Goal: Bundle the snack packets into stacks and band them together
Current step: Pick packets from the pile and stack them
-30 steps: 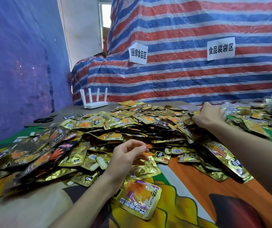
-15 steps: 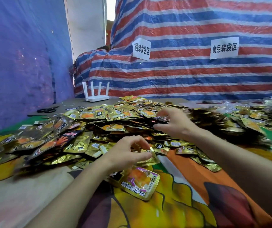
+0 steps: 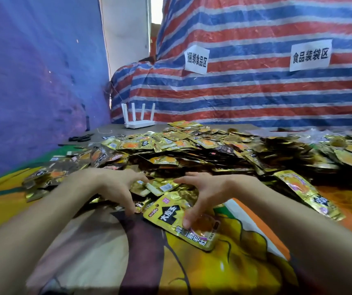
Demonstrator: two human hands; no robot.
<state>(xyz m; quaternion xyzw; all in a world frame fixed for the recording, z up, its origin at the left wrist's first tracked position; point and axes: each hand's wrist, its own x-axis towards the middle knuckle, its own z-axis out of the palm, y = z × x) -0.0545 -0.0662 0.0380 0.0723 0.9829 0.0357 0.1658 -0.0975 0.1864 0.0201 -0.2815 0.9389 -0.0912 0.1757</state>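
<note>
since packets likely need squaring before banding, the left hand (image 3: 115,188) and right hand (image 3: 204,190) cup the near edge of the heap (image 3: 192,154), each grip spread, right fingertips pressing 1 gold packet (image 3: 166,216) onto the worktop (image 3: 224,262).

A blue tarp (image 3: 32,81) hangs left, a red-and-blue striped tarp (image 3: 256,99) behind, daylight showing through a narrow gap (image 3: 156,9) between.

Not much of the person in shot: left hand (image 3: 115,188) and right hand (image 3: 204,194) are both bare. The left forearm (image 3: 43,226) and right forearm (image 3: 298,220) are bare too, right out to the frame edges. Fingers look slim, tips a bit blurry.
</note>
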